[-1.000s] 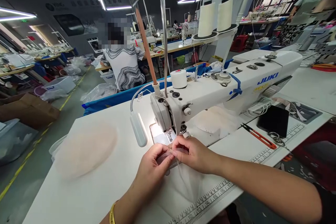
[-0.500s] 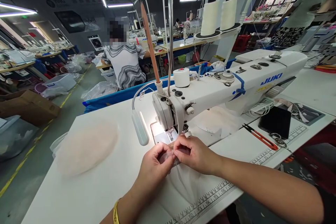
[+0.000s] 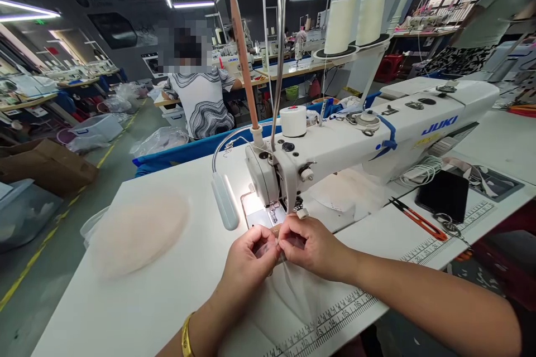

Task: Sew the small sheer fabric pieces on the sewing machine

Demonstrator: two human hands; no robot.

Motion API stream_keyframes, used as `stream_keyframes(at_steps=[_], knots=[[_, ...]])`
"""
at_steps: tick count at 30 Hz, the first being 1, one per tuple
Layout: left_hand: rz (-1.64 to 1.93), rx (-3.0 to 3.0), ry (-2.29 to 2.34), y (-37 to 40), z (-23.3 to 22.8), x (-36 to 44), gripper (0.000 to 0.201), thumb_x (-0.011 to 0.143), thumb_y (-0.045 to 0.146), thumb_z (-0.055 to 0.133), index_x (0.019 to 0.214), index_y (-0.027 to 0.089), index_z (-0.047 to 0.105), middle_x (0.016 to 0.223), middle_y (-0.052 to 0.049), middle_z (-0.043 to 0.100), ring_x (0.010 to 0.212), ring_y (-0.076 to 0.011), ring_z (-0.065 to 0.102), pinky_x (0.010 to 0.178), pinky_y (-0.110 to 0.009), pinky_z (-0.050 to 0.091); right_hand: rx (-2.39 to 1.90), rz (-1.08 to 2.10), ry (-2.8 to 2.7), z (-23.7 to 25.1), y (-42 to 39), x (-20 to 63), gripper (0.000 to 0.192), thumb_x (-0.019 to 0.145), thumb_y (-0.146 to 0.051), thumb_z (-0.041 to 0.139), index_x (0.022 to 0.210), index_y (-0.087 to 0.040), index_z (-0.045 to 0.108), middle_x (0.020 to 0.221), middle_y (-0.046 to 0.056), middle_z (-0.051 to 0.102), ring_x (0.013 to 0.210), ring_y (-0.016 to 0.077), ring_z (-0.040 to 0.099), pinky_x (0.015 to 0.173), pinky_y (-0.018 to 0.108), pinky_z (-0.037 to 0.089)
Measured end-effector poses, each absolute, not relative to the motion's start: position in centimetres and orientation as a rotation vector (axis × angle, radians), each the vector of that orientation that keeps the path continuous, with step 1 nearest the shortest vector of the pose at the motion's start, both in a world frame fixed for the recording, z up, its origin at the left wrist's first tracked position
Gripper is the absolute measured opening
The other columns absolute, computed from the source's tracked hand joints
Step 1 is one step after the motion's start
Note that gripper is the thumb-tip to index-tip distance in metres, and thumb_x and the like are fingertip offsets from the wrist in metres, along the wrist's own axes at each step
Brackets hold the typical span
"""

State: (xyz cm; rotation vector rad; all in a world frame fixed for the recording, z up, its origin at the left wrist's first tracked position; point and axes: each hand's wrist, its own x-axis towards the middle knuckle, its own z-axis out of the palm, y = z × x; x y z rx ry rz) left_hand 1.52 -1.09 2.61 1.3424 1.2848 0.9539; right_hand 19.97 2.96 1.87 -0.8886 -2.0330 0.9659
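Observation:
My left hand (image 3: 250,260) and my right hand (image 3: 310,244) meet just in front of the needle of a white JUKI sewing machine (image 3: 360,139). Both pinch the top edge of a sheer, pale mesh fabric piece (image 3: 293,295) that trails toward me over the white table (image 3: 167,295). The fingertips touch each other over a small tan bit at the fabric's edge. A gold bangle sits on my left wrist.
A stack of pale pink sheer pieces (image 3: 136,231) lies at the left. Red thread snips (image 3: 416,218), a black phone (image 3: 444,194) and a ring lie at the right. Two thread cones (image 3: 355,22) stand behind the machine. Another person (image 3: 201,97) sits at a table beyond.
Both hands, still pinching the fabric edge, have crept slightly closer to the presser foot. The view has shifted a little.

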Motion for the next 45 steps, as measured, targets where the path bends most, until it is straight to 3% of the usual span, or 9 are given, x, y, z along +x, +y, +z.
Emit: stream_keyframes(at_steps=[14,20,26,31,34,38,45], knots=[[0.941,1.379,1.308,-1.07,2.64,1.33,0.033,0.079,0.048,0.076,0.078,0.019,0.06,0.064,0.003,0.054,0.059,-0.0134,0.049,0.057,-0.023,0.04,-0.845,1.123,-1.993,2.17,2.93,20.29,0.008,0.086,-0.027,0.06,0.082,-0.022,0.056,0.069,-0.005,0.054,0.064,0.0135,0.048,0.062,0.028,0.037],[0.973,1.355,1.24,-1.23,2.91,1.47,0.038,0.084,0.053,0.076,0.097,0.019,0.066,0.082,-0.001,0.062,0.068,-0.015,0.053,0.058,-0.024,0.045,-0.867,1.071,-1.984,2.02,2.95,20.32,0.012,0.089,-0.03,0.061,0.081,-0.022,0.056,0.072,-0.003,0.058,0.068,0.0151,0.051,0.065,0.029,0.038],[0.952,1.332,1.264,-1.23,2.59,1.36,0.041,0.084,0.056,0.077,0.08,0.019,0.059,0.067,0.004,0.052,0.06,-0.0128,0.047,0.055,-0.023,0.041,-0.853,1.017,-1.99,1.6,3.04,20.39,0.012,0.091,-0.03,0.061,0.082,-0.023,0.059,0.075,-0.002,0.061,0.073,0.0168,0.054,0.067,0.029,0.039],[1.007,1.37,1.272,-1.24,2.45,1.51,0.037,0.083,0.048,0.076,0.074,0.02,0.055,0.074,0.001,0.058,0.065,-0.014,0.052,0.058,-0.023,0.043,-0.838,0.995,-1.993,1.57,3.02,20.33,0.011,0.09,-0.027,0.061,0.08,-0.023,0.057,0.072,-0.003,0.059,0.071,0.0161,0.053,0.068,0.029,0.04],[1.018,1.326,1.298,-1.26,2.65,1.74,0.036,0.082,0.046,0.078,0.076,0.02,0.054,0.069,0.003,0.055,0.062,-0.0131,0.049,0.057,-0.022,0.041,-0.857,0.985,-1.999,1.69,2.95,20.27,0.01,0.089,-0.025,0.061,0.08,-0.023,0.058,0.071,-0.003,0.059,0.07,0.0162,0.054,0.069,0.029,0.04],[1.012,1.282,1.267,-1.27,2.86,1.89,0.036,0.081,0.049,0.079,0.093,0.019,0.064,0.078,0.001,0.058,0.066,-0.0139,0.051,0.057,-0.022,0.043,-0.858,0.974,-1.991,1.62,2.98,20.17,0.01,0.088,-0.025,0.061,0.079,-0.023,0.059,0.074,-0.002,0.062,0.072,0.0166,0.056,0.07,0.03,0.042],[0.968,1.314,1.29,-1.13,2.25,1.57,0.036,0.082,0.05,0.074,0.079,0.02,0.055,0.067,0.004,0.051,0.06,-0.0125,0.046,0.055,-0.022,0.041,-0.808,0.906,-2.003,1.46,2.98,20.14,0.01,0.09,-0.023,0.061,0.08,-0.023,0.061,0.075,-0.002,0.063,0.072,0.0159,0.056,0.07,0.03,0.042]])
